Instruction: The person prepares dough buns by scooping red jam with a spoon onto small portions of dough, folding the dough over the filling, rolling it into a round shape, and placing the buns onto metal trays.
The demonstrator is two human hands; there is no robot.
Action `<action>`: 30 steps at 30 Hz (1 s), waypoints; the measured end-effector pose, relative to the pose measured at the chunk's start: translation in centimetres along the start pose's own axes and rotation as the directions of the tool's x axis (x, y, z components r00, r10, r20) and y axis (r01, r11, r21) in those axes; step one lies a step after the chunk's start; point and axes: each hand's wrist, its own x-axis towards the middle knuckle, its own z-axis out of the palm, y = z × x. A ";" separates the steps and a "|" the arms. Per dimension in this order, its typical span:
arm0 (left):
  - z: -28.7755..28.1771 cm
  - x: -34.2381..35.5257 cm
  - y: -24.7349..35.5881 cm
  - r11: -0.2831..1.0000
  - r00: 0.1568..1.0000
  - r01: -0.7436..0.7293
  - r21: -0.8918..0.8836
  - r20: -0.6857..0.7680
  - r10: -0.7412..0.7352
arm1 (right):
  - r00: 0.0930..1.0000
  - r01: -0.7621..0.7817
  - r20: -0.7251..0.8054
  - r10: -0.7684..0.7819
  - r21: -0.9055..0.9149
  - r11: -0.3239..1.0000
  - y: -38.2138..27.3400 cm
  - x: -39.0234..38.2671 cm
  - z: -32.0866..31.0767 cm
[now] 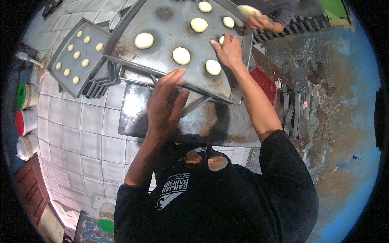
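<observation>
A large metal tray (162,24) with a raised rim holds several pale, rounded dough pieces, among them a dough piece (181,56) near its front edge. My right hand (230,52) reaches over the tray's right side, thumb and fingers spread around a partly hidden dough ball (221,40). Whether the fingertips press on it I cannot make out. Close to my wrist lies another dough piece (212,67). My left hand (164,101) is raised by the tray's front rim, fingers apart and holding nothing.
Another person's hand (261,22) holds a pale oblong thing (248,11) beyond the tray's right corner. At left, a smaller tray (91,65) of dough balls tops a tray stack. Lidded buckets (27,122) line the left side. A red container (264,84) stands right.
</observation>
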 end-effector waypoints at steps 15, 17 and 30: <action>0.4 2.6 2.3 0.998 0.998 -0.003 -0.069 0.063 0.007 | 0.968 0.033 0.235 -0.094 0.252 0.967 -2.0 10.1 -1.2; 0.6 1.4 2.8 0.992 0.992 0.124 -0.001 -0.010 -0.124 | 0.937 -0.009 0.342 -0.073 0.230 0.973 -5.1 8.5 -1.9; 22.5 -13.8 7.7 0.794 0.926 0.371 -0.482 0.137 -0.351 | 0.977 -0.022 -0.108 0.186 0.810 0.586 -0.7 -34.9 -15.3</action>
